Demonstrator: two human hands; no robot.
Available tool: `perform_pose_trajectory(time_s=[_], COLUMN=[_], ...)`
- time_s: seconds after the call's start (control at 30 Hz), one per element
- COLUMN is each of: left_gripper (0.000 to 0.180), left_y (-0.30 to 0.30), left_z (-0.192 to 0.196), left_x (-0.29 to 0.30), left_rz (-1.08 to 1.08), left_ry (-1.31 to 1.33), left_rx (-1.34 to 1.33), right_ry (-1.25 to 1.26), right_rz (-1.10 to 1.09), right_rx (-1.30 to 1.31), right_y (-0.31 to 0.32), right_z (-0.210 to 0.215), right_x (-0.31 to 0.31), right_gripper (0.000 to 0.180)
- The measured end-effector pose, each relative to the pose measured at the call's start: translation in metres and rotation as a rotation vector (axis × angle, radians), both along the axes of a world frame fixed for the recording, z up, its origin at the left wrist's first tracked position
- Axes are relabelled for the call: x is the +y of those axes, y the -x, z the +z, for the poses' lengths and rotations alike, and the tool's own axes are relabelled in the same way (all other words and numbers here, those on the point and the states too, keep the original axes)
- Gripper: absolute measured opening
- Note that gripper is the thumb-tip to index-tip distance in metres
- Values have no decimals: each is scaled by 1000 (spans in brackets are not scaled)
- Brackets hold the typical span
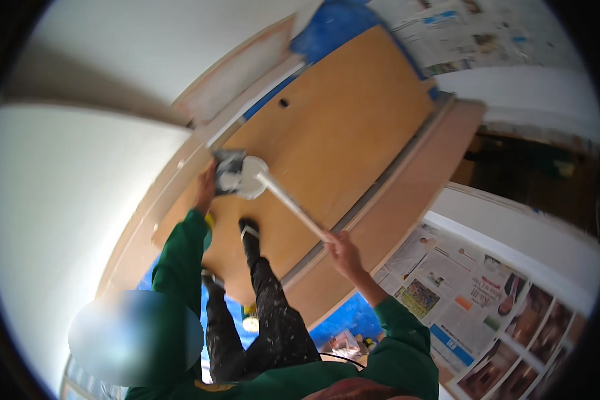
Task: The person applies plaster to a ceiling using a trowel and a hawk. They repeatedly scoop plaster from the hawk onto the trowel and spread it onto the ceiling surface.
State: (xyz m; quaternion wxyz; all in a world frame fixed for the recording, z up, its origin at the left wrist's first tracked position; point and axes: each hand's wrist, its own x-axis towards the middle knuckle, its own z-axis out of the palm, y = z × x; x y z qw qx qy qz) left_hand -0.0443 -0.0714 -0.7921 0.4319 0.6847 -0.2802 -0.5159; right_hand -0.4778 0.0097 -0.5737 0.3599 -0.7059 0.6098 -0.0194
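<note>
My left hand (pixel 207 188) is closed at the edge of a dark grey flat plate (pixel 227 163) smeared with white paste. A round white tub (pixel 253 188) is right beside that plate, over the tan board I stand on. My right hand (pixel 344 253) grips the near end of a long pale stick (pixel 293 207). The stick's far end reaches over the tub's rim; whether it touches the white inside, I cannot tell.
The tan board (pixel 353 100) has a dark round hole (pixel 284 103). A ledge (pixel 393 200) runs along its right side. Newspaper (pixel 460 287) covers a surface below right, and blue sheeting (pixel 333 30) shows at the far end. A white wall (pixel 67 200) rises at left.
</note>
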Motion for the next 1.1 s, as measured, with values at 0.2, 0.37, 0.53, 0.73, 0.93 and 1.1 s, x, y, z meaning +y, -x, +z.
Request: perform_pose_trajectory(time_s=[0.2, 0.37, 0.53, 0.73, 0.93, 1.1], left_gripper=[59, 58, 62, 68, 72, 71], left_y=[-9, -8, 9, 24, 43, 39], left_z=[38, 71, 111, 100, 99, 101], left_x=[-1, -7, -18, -18, -27, -26], left_rz=[-42, -21, -70, -118, -149, -227], left_ry=[-189, -94, -122, -176, -98, -99], left_rx=[-91, -112, -23, 17, 67, 95], right_ry=[-80, 11, -28, -593, -695, -739], right_rz=[96, 227, -22, -471, -544, -526], right_rx=[106, 144, -105, -518, -704, -937], right_y=[-44, -89, -107, -144, -154, -147], right_z=[-99, -159, -166, -129, -105, -117], right_x=[-48, -87, -151, -181, -181, -173], right_gripper=[36, 30, 38, 54, 37, 18])
